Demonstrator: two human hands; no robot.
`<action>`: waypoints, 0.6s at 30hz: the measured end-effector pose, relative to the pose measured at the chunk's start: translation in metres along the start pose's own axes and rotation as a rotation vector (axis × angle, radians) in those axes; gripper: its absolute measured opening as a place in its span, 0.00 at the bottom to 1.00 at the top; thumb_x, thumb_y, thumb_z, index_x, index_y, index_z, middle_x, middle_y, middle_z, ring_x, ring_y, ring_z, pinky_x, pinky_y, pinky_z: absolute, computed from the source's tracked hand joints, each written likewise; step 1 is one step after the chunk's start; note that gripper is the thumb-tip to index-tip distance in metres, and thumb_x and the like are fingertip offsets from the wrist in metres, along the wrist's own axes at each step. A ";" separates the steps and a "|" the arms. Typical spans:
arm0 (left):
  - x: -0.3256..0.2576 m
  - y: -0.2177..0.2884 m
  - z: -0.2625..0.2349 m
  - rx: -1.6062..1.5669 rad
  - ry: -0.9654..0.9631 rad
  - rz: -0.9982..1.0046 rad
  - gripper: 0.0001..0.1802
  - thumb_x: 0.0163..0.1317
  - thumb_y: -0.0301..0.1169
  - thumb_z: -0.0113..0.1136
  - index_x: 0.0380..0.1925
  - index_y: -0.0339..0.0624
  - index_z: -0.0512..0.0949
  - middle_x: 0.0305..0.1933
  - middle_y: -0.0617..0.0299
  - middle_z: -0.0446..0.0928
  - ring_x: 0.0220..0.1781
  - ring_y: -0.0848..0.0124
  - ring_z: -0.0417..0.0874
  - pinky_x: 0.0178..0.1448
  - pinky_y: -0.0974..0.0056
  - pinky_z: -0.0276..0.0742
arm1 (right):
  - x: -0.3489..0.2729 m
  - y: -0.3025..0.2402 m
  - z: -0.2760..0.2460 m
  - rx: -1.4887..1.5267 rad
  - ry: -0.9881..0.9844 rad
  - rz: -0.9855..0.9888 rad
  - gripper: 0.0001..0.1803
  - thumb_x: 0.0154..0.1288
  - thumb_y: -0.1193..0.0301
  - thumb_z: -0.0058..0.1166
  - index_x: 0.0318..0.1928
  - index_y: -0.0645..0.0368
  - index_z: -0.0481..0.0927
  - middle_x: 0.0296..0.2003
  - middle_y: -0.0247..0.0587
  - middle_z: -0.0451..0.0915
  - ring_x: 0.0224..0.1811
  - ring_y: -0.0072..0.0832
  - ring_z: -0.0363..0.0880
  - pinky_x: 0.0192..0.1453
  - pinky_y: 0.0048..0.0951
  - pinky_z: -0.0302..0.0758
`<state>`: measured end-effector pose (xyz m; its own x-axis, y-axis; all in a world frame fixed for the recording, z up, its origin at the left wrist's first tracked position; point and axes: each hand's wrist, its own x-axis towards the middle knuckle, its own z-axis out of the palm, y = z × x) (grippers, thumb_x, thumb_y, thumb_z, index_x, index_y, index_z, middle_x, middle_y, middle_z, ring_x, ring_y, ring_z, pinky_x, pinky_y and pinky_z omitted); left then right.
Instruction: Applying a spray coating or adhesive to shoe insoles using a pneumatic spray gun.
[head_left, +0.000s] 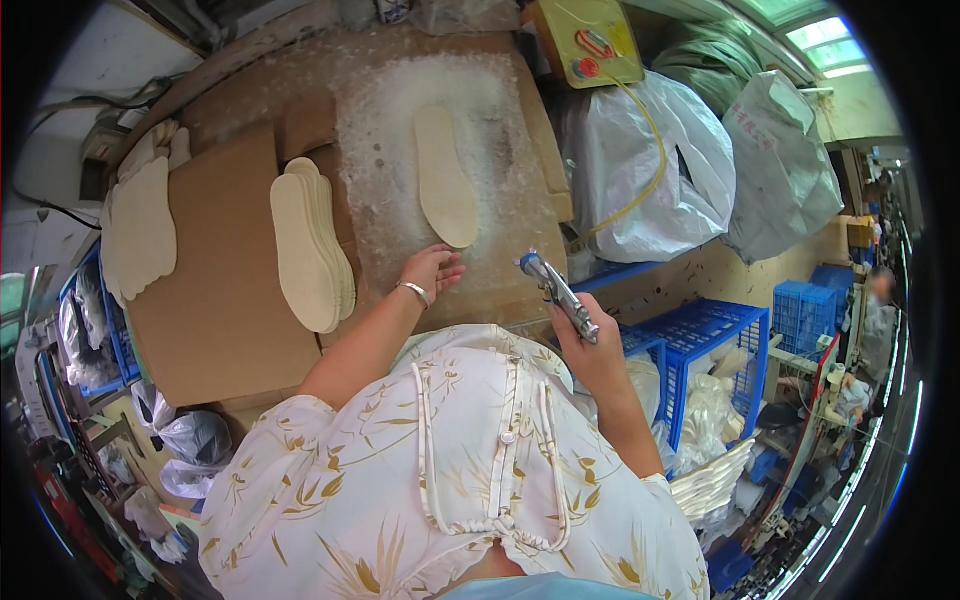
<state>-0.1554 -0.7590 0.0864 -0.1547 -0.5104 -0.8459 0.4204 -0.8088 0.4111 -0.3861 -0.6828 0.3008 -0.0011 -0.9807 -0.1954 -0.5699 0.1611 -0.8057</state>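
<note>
A cream shoe insole [445, 185] lies by itself on a whitish, residue-coated patch of the cardboard-covered table. My left hand [430, 273], with a bangle at its wrist, is just below the near end of this insole. Its fingers are loosely extended and hold nothing; whether a fingertip touches the insole is unclear. To the right, my right hand [588, 345] is wrapped round a silver spray gun [560, 295], whose blue-tipped nozzle points up and left toward the table. A stack of insoles [312, 245] rests left of the coated patch.
More insoles [143, 230] lie in piles at the far left on brown cardboard [215, 320]. At the back right stands a yellow container [585, 40] with a yellow hose [655, 160] running over white plastic bags [640, 120]. Blue crates [700, 325] stand right of me.
</note>
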 end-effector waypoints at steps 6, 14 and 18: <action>0.003 -0.003 -0.001 -0.033 -0.007 0.020 0.18 0.65 0.27 0.50 0.55 0.40 0.67 0.47 0.57 0.77 0.42 0.64 0.82 0.41 0.64 0.82 | -0.003 -0.007 -0.003 -0.003 -0.122 -0.017 0.08 0.62 0.71 0.58 0.38 0.61 0.75 0.21 0.48 0.76 0.21 0.40 0.74 0.28 0.31 0.70; 0.007 -0.006 0.003 -0.089 -0.005 0.063 0.14 0.65 0.33 0.53 0.49 0.40 0.72 0.42 0.59 0.78 0.40 0.69 0.82 0.38 0.67 0.80 | 0.025 -0.013 0.006 0.004 -0.043 -0.124 0.10 0.62 0.70 0.59 0.39 0.61 0.74 0.22 0.48 0.76 0.21 0.40 0.74 0.28 0.31 0.70; 0.008 -0.006 0.008 -0.136 0.072 0.136 0.14 0.65 0.34 0.55 0.48 0.40 0.73 0.40 0.60 0.79 0.37 0.70 0.82 0.36 0.68 0.80 | 0.029 -0.016 0.001 0.058 -0.010 -0.107 0.11 0.64 0.69 0.57 0.43 0.61 0.76 0.24 0.46 0.76 0.23 0.33 0.72 0.31 0.28 0.71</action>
<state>-0.1665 -0.7608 0.0802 -0.0258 -0.5859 -0.8100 0.5504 -0.6847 0.4777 -0.3763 -0.7137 0.3072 0.0660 -0.9916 -0.1116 -0.5177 0.0616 -0.8533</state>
